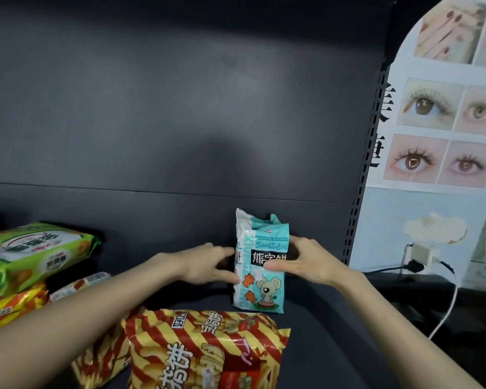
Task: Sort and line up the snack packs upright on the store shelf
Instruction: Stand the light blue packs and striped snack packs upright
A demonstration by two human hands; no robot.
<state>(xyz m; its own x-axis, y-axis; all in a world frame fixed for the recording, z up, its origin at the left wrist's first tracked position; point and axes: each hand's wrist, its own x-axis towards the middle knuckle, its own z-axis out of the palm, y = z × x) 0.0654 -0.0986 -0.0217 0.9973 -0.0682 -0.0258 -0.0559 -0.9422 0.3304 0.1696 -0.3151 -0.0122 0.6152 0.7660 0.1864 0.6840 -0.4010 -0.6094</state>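
The dark shelf (pixel 306 332) fills the view, its back panel (pixel 166 108) rising flat and bare behind everything. At 3 o'clock a poster (pixel 443 130) of eye and nail photos stands beside the shelf's perforated upright. At 6 o'clock, nearest the camera, a big red-and-yellow striped pack (pixel 205 352) lies flat on its back. Over at 9 o'clock a green pack (pixel 37 254) lies on top of more striped packs (pixel 11 307), a loose pile, none of them standing.

Now the action, just right of centre: a teal-and-white pack (pixel 260 265) with a cartoon bear stands upright on the shelf, close to the back panel, with a second pack of the same teal showing just behind its top edge. Both hands are on it. The left hand (pixel 208 262) comes in from 8 o'clock, fingers spread and half curled, pressing the pack's left edge, thumb low against the front corner. The right hand (pixel 306 262) comes in from 4 o'clock and wraps the right edge, thumb lying across the front over the black label, fingers curled behind out of sight. So the pack is clamped between the two hands, base down on the shelf, top seam up.

At 3 o'clock low, a white charger (pixel 422 254) sits in a wall socket, its white cable (pixel 449 304) trailing down.
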